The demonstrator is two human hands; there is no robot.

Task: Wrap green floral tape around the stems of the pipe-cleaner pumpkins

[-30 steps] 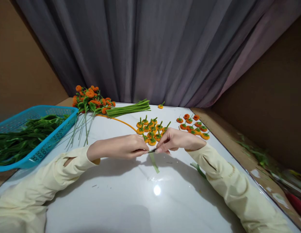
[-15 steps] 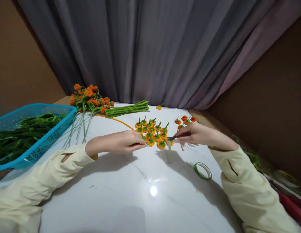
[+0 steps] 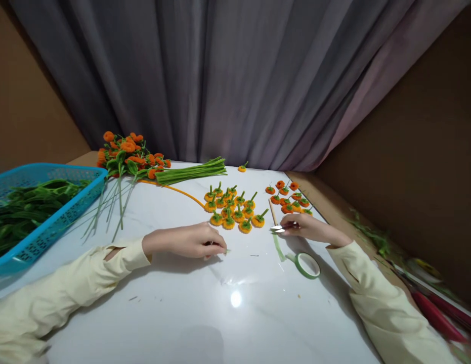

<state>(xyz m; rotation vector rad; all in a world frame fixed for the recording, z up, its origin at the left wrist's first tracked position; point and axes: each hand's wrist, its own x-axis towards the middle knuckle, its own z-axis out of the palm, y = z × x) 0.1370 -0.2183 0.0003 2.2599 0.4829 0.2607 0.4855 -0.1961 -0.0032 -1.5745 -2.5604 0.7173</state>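
My left hand (image 3: 193, 241) is closed low over the white table, thumb and fingertips pinched together. A small pale green piece of tape (image 3: 228, 251) just shows at their tips. My right hand (image 3: 305, 226) is wrapped round a pair of scissors (image 3: 277, 229), whose blades point left. Below the blades a strip of green tape (image 3: 278, 247) runs toward its roll (image 3: 308, 265), which rests on the table. Beyond and between the hands stand several yellow flower heads (image 3: 238, 215), face down with short green stems upward. Several orange flower heads (image 3: 284, 191) lie beyond my right hand.
At the left, a blue basket (image 3: 79, 202) holds green leaves. Finished-looking orange flowers (image 3: 127, 146) and a bundle of green stems (image 3: 191, 172) lie at the back. A wooden stick (image 3: 272, 212) is by the scissors. Red-handled tools (image 3: 438, 316) are at the right edge.
Both hands have drawn back toward me from the yellow flower heads. The scissors are lower and away from the flowers, and the tape strip that hung upright by them now slants down toward its roll.
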